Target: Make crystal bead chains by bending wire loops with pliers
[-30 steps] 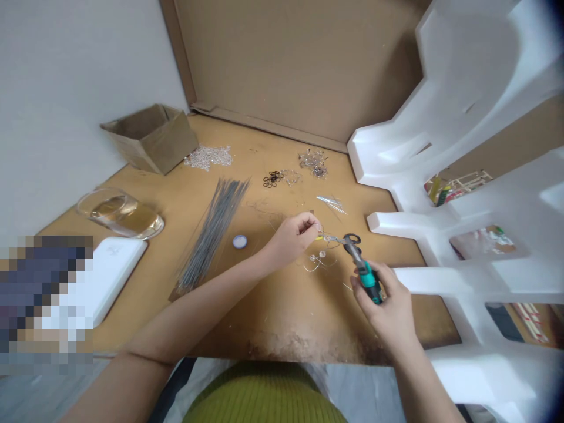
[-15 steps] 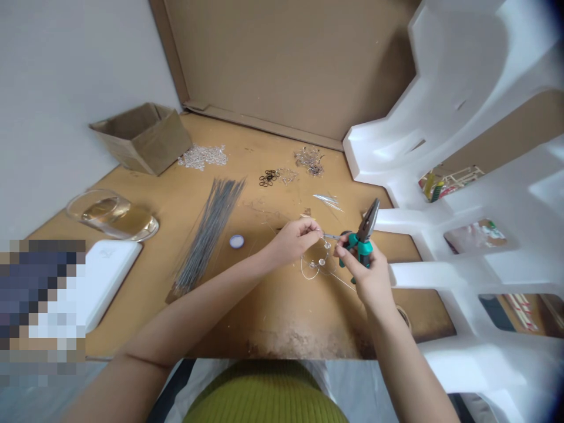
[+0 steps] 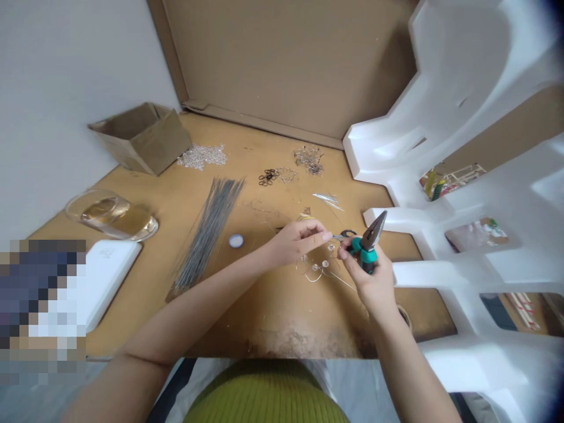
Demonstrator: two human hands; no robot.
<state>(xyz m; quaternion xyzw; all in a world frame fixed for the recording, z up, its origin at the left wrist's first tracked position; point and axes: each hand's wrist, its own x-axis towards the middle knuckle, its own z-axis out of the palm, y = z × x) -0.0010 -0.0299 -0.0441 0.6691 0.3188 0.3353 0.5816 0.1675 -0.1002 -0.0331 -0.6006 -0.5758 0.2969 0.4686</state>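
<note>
My right hand (image 3: 369, 281) is closed round teal-handled pliers (image 3: 369, 242), whose jaws point up and to the right. My left hand (image 3: 296, 239) pinches a thin wire piece with clear beads (image 3: 318, 265) that hangs just above the brown table (image 3: 273, 317). The fingertips of both hands almost meet over the beaded wire. Black scissors (image 3: 348, 234) lie partly hidden behind my right hand.
A bundle of grey wires (image 3: 207, 232), a small white cap (image 3: 236, 240), clear beads (image 3: 202, 156), black rings (image 3: 268, 177) and metal findings (image 3: 310, 160) lie on the table. A cardboard box (image 3: 141, 136), glass dish (image 3: 110, 214) and white device (image 3: 103, 276) sit left. White foam packing (image 3: 462, 194) stands right.
My right hand swung the pliers from pointing at the wire to pointing up and right, and moved left toward my left hand. The left hand stayed on the beaded wire.
</note>
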